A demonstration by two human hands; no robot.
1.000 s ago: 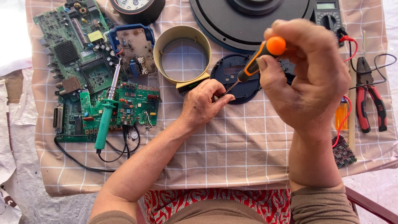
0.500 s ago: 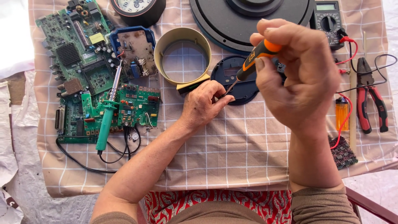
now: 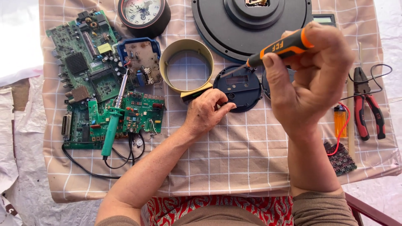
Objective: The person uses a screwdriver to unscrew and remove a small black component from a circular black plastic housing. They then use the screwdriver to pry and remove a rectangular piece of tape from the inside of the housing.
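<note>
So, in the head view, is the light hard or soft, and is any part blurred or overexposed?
Head view: soft, even daylight with faint shadows; the white sheet at the left edge is nearly washed out; the right hand holding the orange-and-black screwdriver looks large and slightly soft; the green circuit boards are sharp.

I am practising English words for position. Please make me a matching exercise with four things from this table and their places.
Things:
1. screwdriver
2. soldering iron
3. pliers
4. lighter

Places:
A. lying on the green circuit boards
B. in the right hand
C. by the cloth's right edge
D. just left of the pliers

Pairs: 1-B, 2-A, 3-C, 4-D
</note>
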